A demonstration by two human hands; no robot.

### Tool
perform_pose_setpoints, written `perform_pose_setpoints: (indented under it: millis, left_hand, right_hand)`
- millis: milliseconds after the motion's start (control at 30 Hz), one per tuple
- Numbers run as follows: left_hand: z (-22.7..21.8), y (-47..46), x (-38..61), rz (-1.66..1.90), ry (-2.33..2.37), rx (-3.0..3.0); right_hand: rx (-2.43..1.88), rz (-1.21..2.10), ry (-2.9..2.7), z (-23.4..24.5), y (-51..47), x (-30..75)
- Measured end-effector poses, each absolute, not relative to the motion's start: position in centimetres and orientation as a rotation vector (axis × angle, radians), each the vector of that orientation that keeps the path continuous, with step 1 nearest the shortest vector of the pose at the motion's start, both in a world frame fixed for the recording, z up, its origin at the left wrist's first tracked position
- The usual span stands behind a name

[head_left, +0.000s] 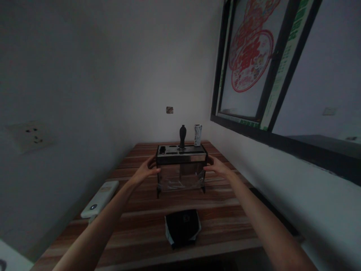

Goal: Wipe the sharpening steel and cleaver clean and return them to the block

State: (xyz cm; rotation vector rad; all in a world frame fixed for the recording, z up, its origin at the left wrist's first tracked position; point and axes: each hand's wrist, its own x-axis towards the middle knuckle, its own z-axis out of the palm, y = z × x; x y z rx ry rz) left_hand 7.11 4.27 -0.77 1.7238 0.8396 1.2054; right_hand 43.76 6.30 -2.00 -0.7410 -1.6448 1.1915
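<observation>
A knife block with a dark slotted top and clear front stands in the middle of the wooden table. A black handle sticks up from one of its slots. My left hand grips the block's left end, fingers curled round the top edge. My right hand grips the right end in the same way. Both arms reach forward over the table.
A black pouch lies near the table's front edge. A white power bank rests at the left edge. A silver wrapped thing stands behind the block. A wall socket is at left, a dark-framed window at right.
</observation>
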Motion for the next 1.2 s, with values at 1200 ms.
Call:
perform_pose_setpoints:
  millis: [1200]
  left_hand:
    - [-2.8,7.4,20.9,1.137,0.667,1.682]
  right_hand:
    - [-0.972,1.187,-1.435,-2.2,4.7,57.3]
